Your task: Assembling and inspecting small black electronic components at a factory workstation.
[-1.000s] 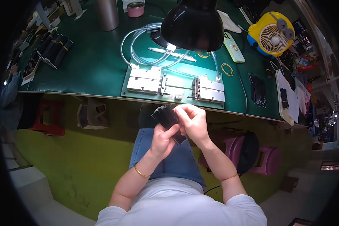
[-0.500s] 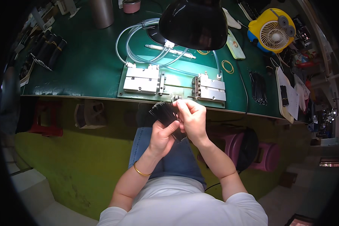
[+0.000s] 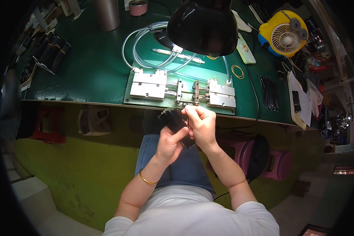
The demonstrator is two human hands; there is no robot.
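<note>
My left hand (image 3: 170, 144) is wrapped around a bundle of thin black wires (image 3: 172, 119), thumb across it, over my lap just in front of the table edge. The wires fan out toward the table. Close beside the bundle's right side, my right hand (image 3: 200, 124) is closed in a pinch; what lies between its fingertips is too small to make out. Its fingertips are right at the front of a pneumatic fixture, whose left silver cylinder (image 3: 148, 85) and right silver cylinder (image 3: 221, 94) face each other. Their metal end blocks stand out on rods, a gap between them.
A black lamp (image 3: 202, 27) overhangs the fixture. Clear air tubes (image 3: 135, 49) loop behind it, near a white pen (image 3: 177, 55). To the right lie a rubber band (image 3: 237, 71), more black wires (image 3: 269, 93) and a yellow fan (image 3: 286, 36). Tied black bundles (image 3: 53, 51) lie left.
The two cylinders' end blocks have slid inward toward each other, their rods now showing. My hands have barely moved and keep their grip.
</note>
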